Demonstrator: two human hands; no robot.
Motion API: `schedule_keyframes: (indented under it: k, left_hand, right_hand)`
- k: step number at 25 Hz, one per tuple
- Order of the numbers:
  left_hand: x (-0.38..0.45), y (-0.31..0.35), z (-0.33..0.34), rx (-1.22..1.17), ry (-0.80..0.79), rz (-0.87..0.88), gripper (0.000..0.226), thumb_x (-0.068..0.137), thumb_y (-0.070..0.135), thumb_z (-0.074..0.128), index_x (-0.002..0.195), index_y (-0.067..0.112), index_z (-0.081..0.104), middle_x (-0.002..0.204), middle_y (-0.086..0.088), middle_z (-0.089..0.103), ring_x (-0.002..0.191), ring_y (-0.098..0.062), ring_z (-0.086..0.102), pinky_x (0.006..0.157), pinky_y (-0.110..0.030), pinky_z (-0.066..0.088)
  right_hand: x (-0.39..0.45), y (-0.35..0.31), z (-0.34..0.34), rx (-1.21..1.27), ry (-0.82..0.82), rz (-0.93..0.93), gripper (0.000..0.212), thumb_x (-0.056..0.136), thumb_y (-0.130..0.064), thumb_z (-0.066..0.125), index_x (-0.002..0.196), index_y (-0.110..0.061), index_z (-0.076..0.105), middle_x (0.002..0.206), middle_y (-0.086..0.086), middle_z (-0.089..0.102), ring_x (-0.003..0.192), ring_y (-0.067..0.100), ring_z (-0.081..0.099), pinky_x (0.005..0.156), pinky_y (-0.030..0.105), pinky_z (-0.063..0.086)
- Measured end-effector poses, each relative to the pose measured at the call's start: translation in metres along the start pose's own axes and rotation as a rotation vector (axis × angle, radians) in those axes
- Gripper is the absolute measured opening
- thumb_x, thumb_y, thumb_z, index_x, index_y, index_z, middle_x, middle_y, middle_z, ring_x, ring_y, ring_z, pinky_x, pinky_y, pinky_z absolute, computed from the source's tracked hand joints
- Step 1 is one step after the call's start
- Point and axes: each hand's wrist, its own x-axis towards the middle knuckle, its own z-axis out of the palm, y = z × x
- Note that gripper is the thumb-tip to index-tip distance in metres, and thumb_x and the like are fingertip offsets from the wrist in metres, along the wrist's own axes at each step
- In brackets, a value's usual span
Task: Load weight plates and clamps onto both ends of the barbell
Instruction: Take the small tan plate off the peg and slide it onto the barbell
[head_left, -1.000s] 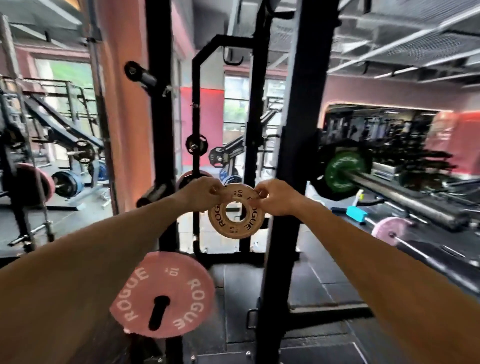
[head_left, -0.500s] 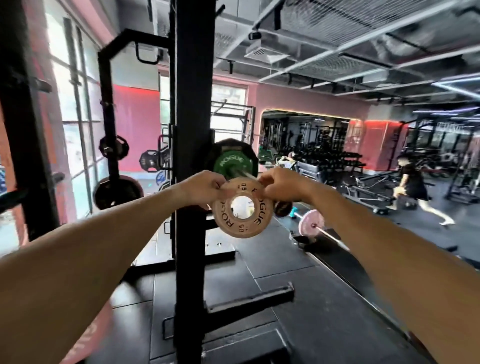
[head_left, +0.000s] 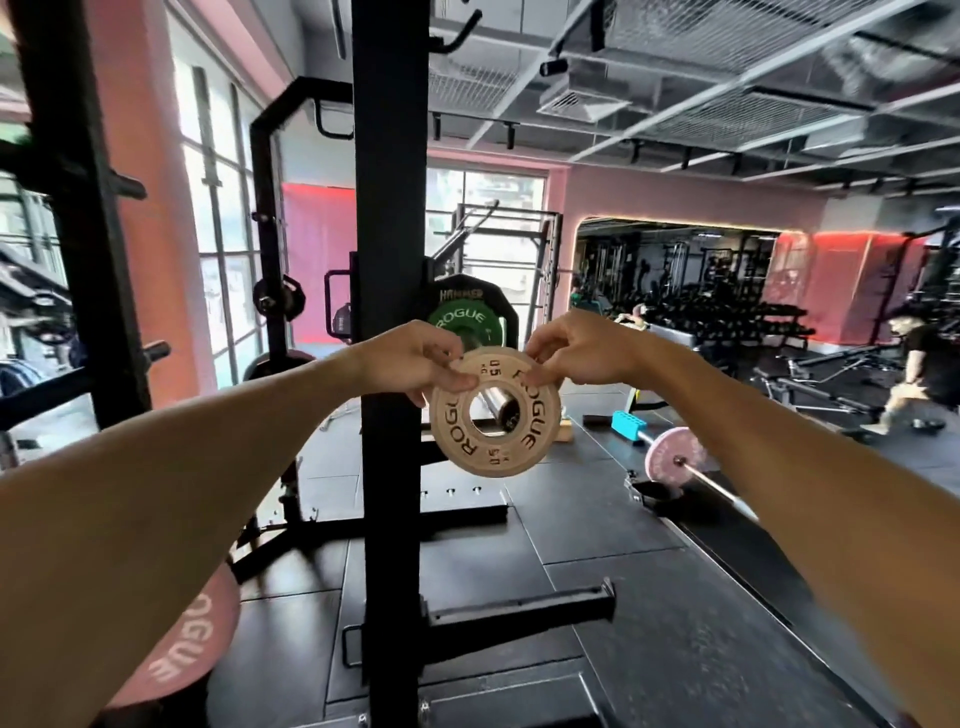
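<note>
I hold a small tan change plate (head_left: 524, 435) marked ROGUE and 0.5 upright in front of me. My left hand (head_left: 413, 358) pinches its upper left rim and my right hand (head_left: 579, 347) pinches its upper right rim. Through the plate's centre hole shows the chrome end of the barbell sleeve (head_left: 500, 408). Further along that sleeve sit a green ROGUE plate (head_left: 464, 322) and a larger black plate (head_left: 493, 301) behind it. No clamp is visible.
A black rack upright (head_left: 390, 260) stands just left of the plate, with a storage peg (head_left: 519, 608) low on it. A pink ROGUE plate (head_left: 187, 639) is at lower left. A second barbell with a pink plate (head_left: 675, 460) lies on the floor right. A person (head_left: 919, 364) walks at far right.
My view has swung right across the rack. The tan plate, held by both hands throughout, now lines up with the barbell sleeve end, which shows through its hole.
</note>
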Motion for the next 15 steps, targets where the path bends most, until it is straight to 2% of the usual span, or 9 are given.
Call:
schedule_keyframes:
  k: [2, 3, 6, 8, 10, 11, 13, 15]
  left_hand:
    - [0.008, 0.005, 0.011, 0.019, -0.007, 0.020, 0.021, 0.088, 0.013, 0.077, 0.076, 0.007, 0.061, 0.068, 0.008, 0.072, 0.065, -0.011, 0.068, 0.059, -0.026, 0.054]
    - [0.013, 0.007, 0.016, 0.027, 0.001, 0.033, 0.025, 0.086, 0.011, 0.078, 0.076, 0.001, 0.058, 0.065, 0.012, 0.071, 0.062, -0.007, 0.065, 0.057, -0.023, 0.052]
    - [0.024, 0.009, 0.024, 0.025, 0.053, 0.107, 0.035, 0.081, 0.007, 0.082, 0.074, -0.012, 0.052, 0.058, 0.011, 0.066, 0.054, -0.007, 0.058, 0.052, -0.017, 0.046]
    - [0.029, 0.006, 0.024, 0.031, 0.091, 0.155, 0.033, 0.079, 0.006, 0.084, 0.073, -0.011, 0.056, 0.057, 0.010, 0.063, 0.050, -0.005, 0.055, 0.051, -0.014, 0.044]
    - [0.032, 0.000, 0.024, 0.075, 0.178, 0.153, 0.026, 0.078, 0.012, 0.086, 0.072, 0.000, 0.063, 0.060, 0.011, 0.064, 0.051, -0.002, 0.055, 0.055, -0.015, 0.044]
    - [0.034, -0.005, 0.025, 0.135, 0.246, 0.137, 0.025, 0.077, 0.018, 0.087, 0.070, 0.010, 0.065, 0.061, 0.010, 0.063, 0.054, -0.004, 0.055, 0.058, -0.020, 0.046]
    - [0.039, -0.017, 0.026, 0.299, 0.376, 0.090, 0.031, 0.078, 0.032, 0.086, 0.065, 0.027, 0.059, 0.063, 0.010, 0.059, 0.059, -0.010, 0.054, 0.064, -0.033, 0.050]
    - [0.046, -0.029, 0.026, 0.463, 0.446, 0.026, 0.032, 0.081, 0.048, 0.079, 0.069, 0.030, 0.055, 0.066, 0.010, 0.060, 0.064, -0.015, 0.058, 0.068, -0.036, 0.051]
  right_hand:
    - [-0.008, 0.011, -0.007, -0.009, -0.018, -0.036, 0.013, 0.085, -0.013, 0.078, 0.097, -0.010, 0.074, 0.081, -0.001, 0.071, 0.064, -0.002, 0.062, 0.055, 0.009, 0.046]
    - [-0.011, 0.016, -0.009, -0.034, -0.020, -0.055, 0.014, 0.085, -0.014, 0.077, 0.098, -0.011, 0.073, 0.083, -0.001, 0.070, 0.067, -0.001, 0.062, 0.057, 0.011, 0.047]
    - [-0.011, 0.034, -0.006, -0.089, 0.047, -0.091, 0.019, 0.087, -0.017, 0.076, 0.104, -0.011, 0.071, 0.101, 0.009, 0.071, 0.086, 0.019, 0.065, 0.077, 0.027, 0.052]
    - [-0.004, 0.047, 0.004, -0.058, 0.117, -0.104, 0.020, 0.089, -0.018, 0.075, 0.107, -0.010, 0.069, 0.103, 0.010, 0.069, 0.089, 0.024, 0.064, 0.074, 0.025, 0.050]
    - [0.008, 0.058, 0.013, -0.050, 0.198, -0.132, 0.019, 0.089, -0.020, 0.074, 0.106, -0.012, 0.068, 0.095, 0.002, 0.065, 0.082, 0.016, 0.059, 0.064, 0.016, 0.044]
    - [0.016, 0.063, 0.017, -0.053, 0.236, -0.145, 0.018, 0.089, -0.021, 0.074, 0.105, -0.014, 0.068, 0.092, -0.002, 0.064, 0.080, 0.013, 0.058, 0.062, 0.015, 0.041]
    - [0.033, 0.070, 0.023, -0.071, 0.297, -0.161, 0.015, 0.091, -0.023, 0.072, 0.104, -0.018, 0.067, 0.090, -0.006, 0.063, 0.077, 0.010, 0.056, 0.062, 0.020, 0.038]
    - [0.051, 0.074, 0.029, -0.114, 0.347, -0.168, 0.015, 0.092, -0.023, 0.069, 0.105, -0.018, 0.067, 0.093, -0.004, 0.065, 0.076, 0.010, 0.055, 0.066, 0.027, 0.038]
